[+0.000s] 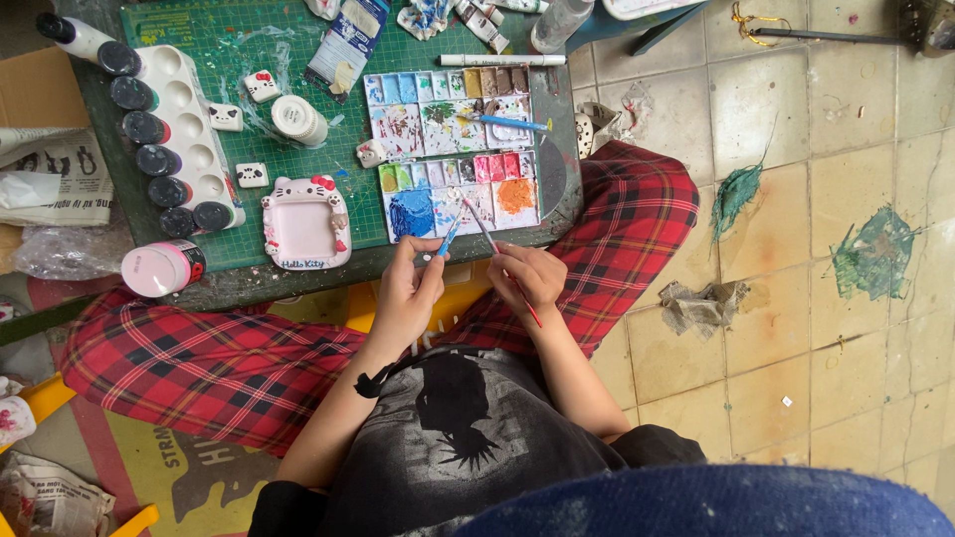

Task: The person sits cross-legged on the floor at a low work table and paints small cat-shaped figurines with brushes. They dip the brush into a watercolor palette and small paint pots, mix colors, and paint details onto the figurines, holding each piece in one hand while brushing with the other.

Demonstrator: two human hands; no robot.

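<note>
Red-handled brush point(505, 267) pinched in right hand point(525, 278) fingers, tip over palette point(456, 154)

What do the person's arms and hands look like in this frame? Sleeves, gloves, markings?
Both forearms are bare, with no gloves. The left hand and right hand show no rings or watch that I can make out. The left arm carries a dark black patch near the forearm. Short dark sleeves.

I see my left hand point(406, 288) pinching a blue-handled brush point(448, 239) over the blue paint of the palette point(453, 149), while my right hand point(527, 276) grips a red-handled brush point(502, 261) just beside it; a pink cat-shaped frame point(305, 224) lies on the surface point(298, 273)
</note>
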